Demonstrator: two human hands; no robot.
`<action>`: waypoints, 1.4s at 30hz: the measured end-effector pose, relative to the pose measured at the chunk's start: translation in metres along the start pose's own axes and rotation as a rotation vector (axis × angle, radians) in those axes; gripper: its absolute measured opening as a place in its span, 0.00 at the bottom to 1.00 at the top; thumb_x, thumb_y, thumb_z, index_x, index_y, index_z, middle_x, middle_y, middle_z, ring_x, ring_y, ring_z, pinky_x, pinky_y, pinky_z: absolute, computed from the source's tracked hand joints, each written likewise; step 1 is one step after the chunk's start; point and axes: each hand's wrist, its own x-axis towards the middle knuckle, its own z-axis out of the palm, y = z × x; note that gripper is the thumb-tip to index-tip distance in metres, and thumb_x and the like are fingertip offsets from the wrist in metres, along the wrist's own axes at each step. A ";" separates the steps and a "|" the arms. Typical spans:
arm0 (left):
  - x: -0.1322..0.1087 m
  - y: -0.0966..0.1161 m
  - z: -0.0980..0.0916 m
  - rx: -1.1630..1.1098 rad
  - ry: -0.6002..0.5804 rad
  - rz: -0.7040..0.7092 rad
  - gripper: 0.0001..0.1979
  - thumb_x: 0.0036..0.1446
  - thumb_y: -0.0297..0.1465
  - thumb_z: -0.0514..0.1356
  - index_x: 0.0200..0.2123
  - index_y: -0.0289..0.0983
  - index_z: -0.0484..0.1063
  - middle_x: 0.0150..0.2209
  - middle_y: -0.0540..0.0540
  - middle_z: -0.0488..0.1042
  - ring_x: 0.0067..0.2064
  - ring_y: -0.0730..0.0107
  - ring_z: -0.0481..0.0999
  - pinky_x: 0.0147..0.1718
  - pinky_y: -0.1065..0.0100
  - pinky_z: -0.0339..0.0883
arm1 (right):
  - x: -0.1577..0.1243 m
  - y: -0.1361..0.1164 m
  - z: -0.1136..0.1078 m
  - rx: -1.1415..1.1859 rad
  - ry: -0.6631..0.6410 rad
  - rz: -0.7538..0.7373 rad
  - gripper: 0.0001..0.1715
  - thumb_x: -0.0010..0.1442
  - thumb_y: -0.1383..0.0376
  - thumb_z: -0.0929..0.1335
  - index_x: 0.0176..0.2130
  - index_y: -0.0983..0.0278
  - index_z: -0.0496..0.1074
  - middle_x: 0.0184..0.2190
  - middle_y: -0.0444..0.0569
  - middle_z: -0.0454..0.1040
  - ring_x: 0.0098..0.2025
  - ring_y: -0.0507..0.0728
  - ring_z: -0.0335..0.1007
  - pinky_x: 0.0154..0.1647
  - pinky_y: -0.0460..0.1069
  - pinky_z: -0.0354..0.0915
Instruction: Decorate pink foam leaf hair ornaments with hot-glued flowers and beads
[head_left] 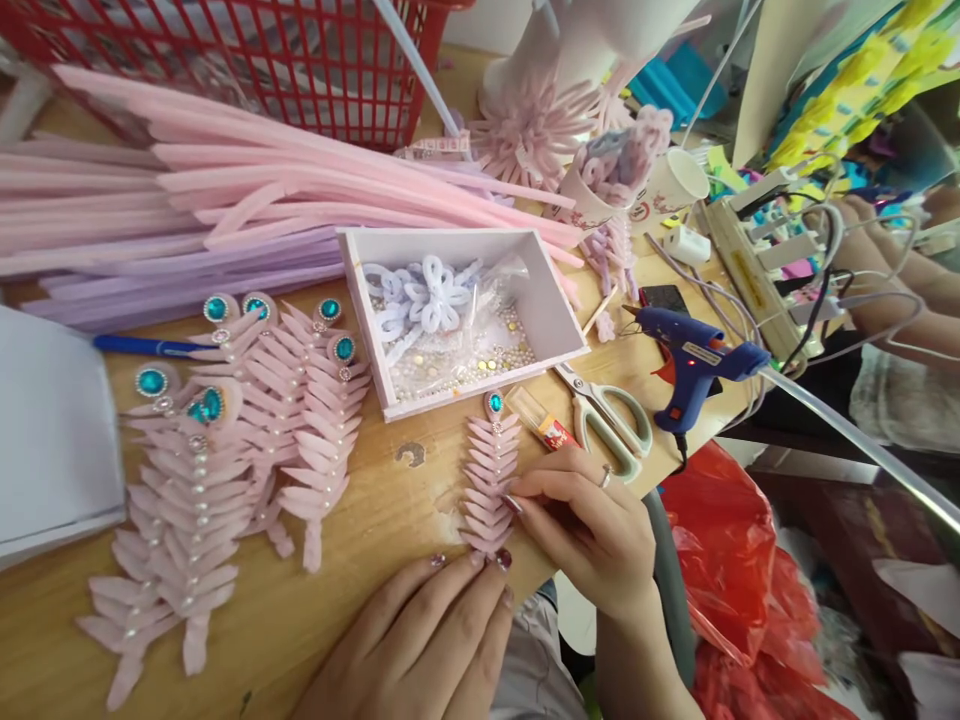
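Observation:
A pink feather made of fuzzy pipe cleaner [491, 480] lies on the wooden table, with a teal gem at its top and a small clear stone below it. My left hand [435, 630] rests flat with fingers stretched out, the fingertips over the feather's lower end and hiding its stem. At the feather's right edge, my right hand [592, 540] pinches the tips of its side barbs between thumb and index finger. Just above, a white box [465, 395] holds pale blue pipe-cleaner flowers [435, 295], loose pearls and a clear bag.
Several finished pink feathers [199, 500] with pearls lie at left, near a blue pen [150, 346]. Scissors [611, 420], a small clear tube [541, 415] and a blue glue gun [694, 360] lie right. Pipe cleaners [300, 190] and a red basket [300, 70] are behind. Another person's arm [885, 270] shows.

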 end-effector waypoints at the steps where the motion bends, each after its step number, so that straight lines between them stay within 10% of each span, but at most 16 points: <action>1: 0.000 0.002 0.000 -0.011 0.013 -0.013 0.22 0.74 0.20 0.46 0.51 0.35 0.80 0.55 0.50 0.81 0.59 0.68 0.77 0.68 0.63 0.59 | 0.000 0.000 0.000 -0.016 0.000 -0.007 0.11 0.67 0.76 0.71 0.44 0.61 0.75 0.36 0.47 0.80 0.37 0.53 0.79 0.38 0.46 0.74; 36: 0.002 0.007 0.000 -0.067 0.038 -0.070 0.19 0.75 0.22 0.49 0.50 0.33 0.81 0.54 0.48 0.82 0.59 0.67 0.74 0.74 0.62 0.47 | -0.004 0.002 0.000 -0.047 -0.001 -0.088 0.16 0.65 0.79 0.67 0.47 0.66 0.79 0.37 0.51 0.79 0.35 0.54 0.75 0.35 0.48 0.72; 42: 0.005 0.002 0.011 -0.026 0.129 -0.041 0.24 0.77 0.25 0.44 0.45 0.36 0.82 0.50 0.51 0.83 0.54 0.72 0.76 0.75 0.65 0.43 | -0.006 -0.003 -0.009 -0.040 0.240 -0.098 0.16 0.64 0.79 0.67 0.45 0.65 0.79 0.32 0.47 0.76 0.31 0.54 0.72 0.31 0.50 0.70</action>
